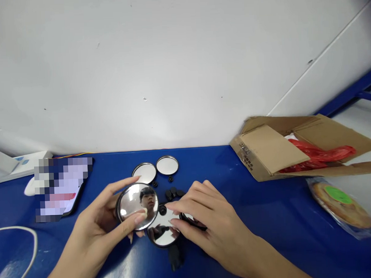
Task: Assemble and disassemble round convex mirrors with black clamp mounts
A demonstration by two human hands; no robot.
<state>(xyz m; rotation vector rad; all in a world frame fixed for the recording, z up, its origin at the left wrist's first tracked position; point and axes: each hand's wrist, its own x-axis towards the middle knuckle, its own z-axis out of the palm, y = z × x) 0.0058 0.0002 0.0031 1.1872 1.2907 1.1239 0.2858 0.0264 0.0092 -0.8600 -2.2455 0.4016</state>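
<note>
My left hand (94, 227) holds a round convex mirror (136, 206) upright by its rim, between thumb and fingers. My right hand (206, 219) grips a black-rimmed round piece (191, 222), mostly hidden under the fingers. Below and between my hands, a third round mirror (162, 231) lies on the blue table (235, 173). Several small black knobs (172, 192) sit just beyond my right fingers. Two more round mirrors (144, 173) (167, 165) lie further back, with silver rims. A black part (176, 257) lies near the table's front, partly in shadow.
An open cardboard box (265, 150) holding a red plastic bag (318, 155) stands at the back right. A wrapped round item (340, 206) lies at the right. A blurred phone (62, 190) and a white cable (23, 238) are at the left, before a white wall (171, 74).
</note>
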